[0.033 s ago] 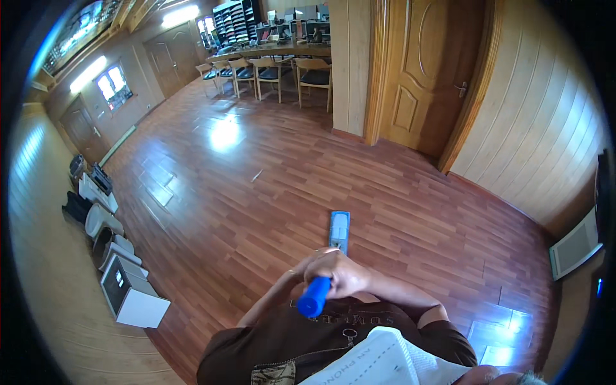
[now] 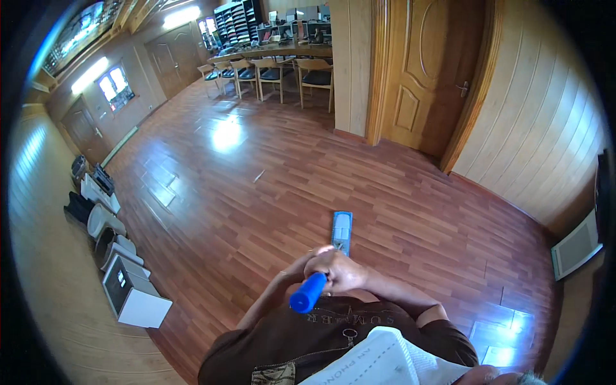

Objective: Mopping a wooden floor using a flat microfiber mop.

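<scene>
A flat mop stands in front of me, its blue handle end [image 2: 308, 293] pointing up close to my chest. Its long grey-blue head [image 2: 342, 226] lies flat on the wood floor just ahead of my hands. My right hand [image 2: 341, 271] is closed around the handle directly below the blue end. My left hand [image 2: 316, 252] is also on the handle, just beyond the right one and closed; the right hand covers most of its fingers. Most of the pole between hands and mop head is hidden.
A white-sided cabinet [image 2: 144, 308] and several chairs and appliances line the left wall. Wooden armchairs [image 2: 269, 72] stand along a long counter [image 2: 282, 49] at the back. A closed wooden door [image 2: 423, 77] is at the right. A white-framed panel [image 2: 575, 244] leans by the right wall.
The blue handle end has tipped slightly to the left and up. Both hands keep their hold, and the mop head stays in almost the same place.
</scene>
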Motion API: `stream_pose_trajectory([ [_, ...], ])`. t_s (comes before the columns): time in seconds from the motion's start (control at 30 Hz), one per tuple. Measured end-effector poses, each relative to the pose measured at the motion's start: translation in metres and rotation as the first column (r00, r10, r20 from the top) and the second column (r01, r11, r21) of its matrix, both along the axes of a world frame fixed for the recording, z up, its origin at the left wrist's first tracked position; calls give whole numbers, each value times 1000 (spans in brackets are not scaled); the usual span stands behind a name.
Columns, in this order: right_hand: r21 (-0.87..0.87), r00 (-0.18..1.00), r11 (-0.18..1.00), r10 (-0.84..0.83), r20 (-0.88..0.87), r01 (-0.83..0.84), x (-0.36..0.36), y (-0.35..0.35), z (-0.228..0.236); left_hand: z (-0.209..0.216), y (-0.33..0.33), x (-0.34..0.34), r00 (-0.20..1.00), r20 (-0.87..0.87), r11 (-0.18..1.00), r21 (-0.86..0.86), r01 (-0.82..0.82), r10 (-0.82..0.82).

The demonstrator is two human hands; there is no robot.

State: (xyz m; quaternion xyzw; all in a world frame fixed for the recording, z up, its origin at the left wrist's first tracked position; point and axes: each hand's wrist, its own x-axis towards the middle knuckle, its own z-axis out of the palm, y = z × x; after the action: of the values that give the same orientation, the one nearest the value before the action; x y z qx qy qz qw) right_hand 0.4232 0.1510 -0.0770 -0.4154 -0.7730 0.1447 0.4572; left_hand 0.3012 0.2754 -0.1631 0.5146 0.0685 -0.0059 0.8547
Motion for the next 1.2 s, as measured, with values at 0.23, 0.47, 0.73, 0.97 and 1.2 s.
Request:
stream_pose_trajectory([
  [0.23,-459,994,882,-97,43,106,-3,48,-133,126,-14,-121,556,829,784,304,-541,63],
  [0.47,-478,966,842,-181,182,248,10,50,-260,167,-44,-128,639,767,455,592,-665,-63],
  [0.73,-509,841,669,-444,310,541,5,39,-229,198,5,-103,639,670,489,730,-477,-377],
  [0.97,-422,661,534,-706,253,733,32,-28,-218,180,26,-50,540,739,692,632,-348,-404],
  [1.2,-552,342,116,-882,325,825,70,-146,-246,146,-28,43,594,707,829,547,-116,-383],
])
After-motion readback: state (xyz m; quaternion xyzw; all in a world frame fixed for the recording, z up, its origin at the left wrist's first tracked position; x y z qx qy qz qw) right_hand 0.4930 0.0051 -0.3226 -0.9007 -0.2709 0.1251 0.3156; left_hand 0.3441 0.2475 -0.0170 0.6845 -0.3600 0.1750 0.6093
